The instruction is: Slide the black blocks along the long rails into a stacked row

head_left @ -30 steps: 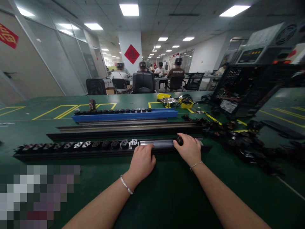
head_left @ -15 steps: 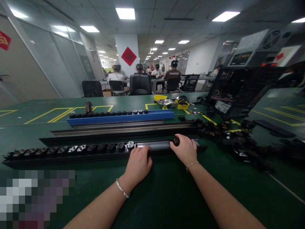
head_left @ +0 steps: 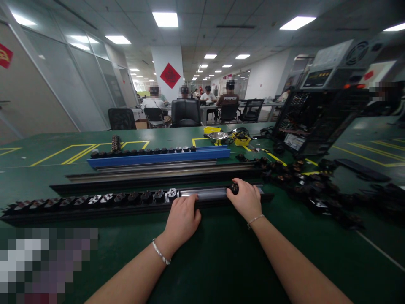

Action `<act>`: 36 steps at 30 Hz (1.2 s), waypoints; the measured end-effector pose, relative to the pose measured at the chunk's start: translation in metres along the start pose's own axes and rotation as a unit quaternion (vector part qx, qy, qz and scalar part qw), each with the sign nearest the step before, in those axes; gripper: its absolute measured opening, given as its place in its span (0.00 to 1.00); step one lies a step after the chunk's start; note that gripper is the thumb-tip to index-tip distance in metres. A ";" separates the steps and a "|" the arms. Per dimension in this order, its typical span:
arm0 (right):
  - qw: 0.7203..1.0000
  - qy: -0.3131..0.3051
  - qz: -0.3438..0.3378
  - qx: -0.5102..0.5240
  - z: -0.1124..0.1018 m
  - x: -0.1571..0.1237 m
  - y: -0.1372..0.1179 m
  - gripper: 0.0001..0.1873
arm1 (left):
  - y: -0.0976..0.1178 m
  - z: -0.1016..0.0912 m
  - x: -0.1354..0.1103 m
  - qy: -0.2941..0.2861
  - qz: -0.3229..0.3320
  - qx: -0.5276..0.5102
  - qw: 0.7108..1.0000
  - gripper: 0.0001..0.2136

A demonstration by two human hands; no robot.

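Note:
A long black rail [head_left: 120, 210] lies across the table in front of me, with a row of black and white socket modules [head_left: 119, 198] seated in its left part. My left hand [head_left: 183, 217] grips the near side of this rail, fingers curled over it just right of the white module [head_left: 172, 193]. Between thumb and fingers of my right hand [head_left: 247, 198] is a small, dark, round socket module [head_left: 234, 188]. It is held at the right part of the rail, over the bare channel [head_left: 211, 194]. Whether it touches the channel I cannot tell.
Behind are more black rails [head_left: 152, 180] and a blue rail [head_left: 158, 157] with modules. Loose dark modules [head_left: 316, 190] are heaped at right, before an open computer case [head_left: 311, 118]. A metal bowl [head_left: 218, 136] stands at the back. People [head_left: 228, 99] sit beyond.
The view has shifted very slightly. Both hands keep nearly the same hold and place along the rail, and the round module stays in my right hand.

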State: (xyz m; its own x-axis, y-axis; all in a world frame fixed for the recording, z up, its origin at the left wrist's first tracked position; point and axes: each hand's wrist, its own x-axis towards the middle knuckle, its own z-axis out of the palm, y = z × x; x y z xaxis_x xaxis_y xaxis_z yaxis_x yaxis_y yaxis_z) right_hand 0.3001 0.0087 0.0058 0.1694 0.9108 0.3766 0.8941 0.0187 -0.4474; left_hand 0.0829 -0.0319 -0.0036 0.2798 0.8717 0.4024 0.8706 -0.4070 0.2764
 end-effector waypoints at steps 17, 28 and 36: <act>1.000 0.011 0.006 -0.020 -0.003 -0.001 -0.002 0.09 | 0.000 0.001 0.000 -0.003 -0.003 -0.002 1.000 0.15; 1.000 0.002 0.007 -0.029 -0.004 0.001 -0.001 0.08 | -0.002 0.002 -0.001 0.008 0.000 0.003 1.000 0.15; 0.999 -0.004 0.004 -0.038 -0.007 0.003 -0.003 0.07 | -0.001 0.001 0.000 0.002 -0.001 0.003 1.000 0.15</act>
State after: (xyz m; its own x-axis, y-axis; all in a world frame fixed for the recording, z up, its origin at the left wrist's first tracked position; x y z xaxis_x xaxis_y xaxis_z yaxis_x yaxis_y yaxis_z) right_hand 0.3011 0.0088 0.0141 0.1733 0.9142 0.3664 0.9217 -0.0195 -0.3873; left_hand 0.0822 -0.0311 -0.0050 0.2769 0.8712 0.4054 0.8735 -0.4040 0.2715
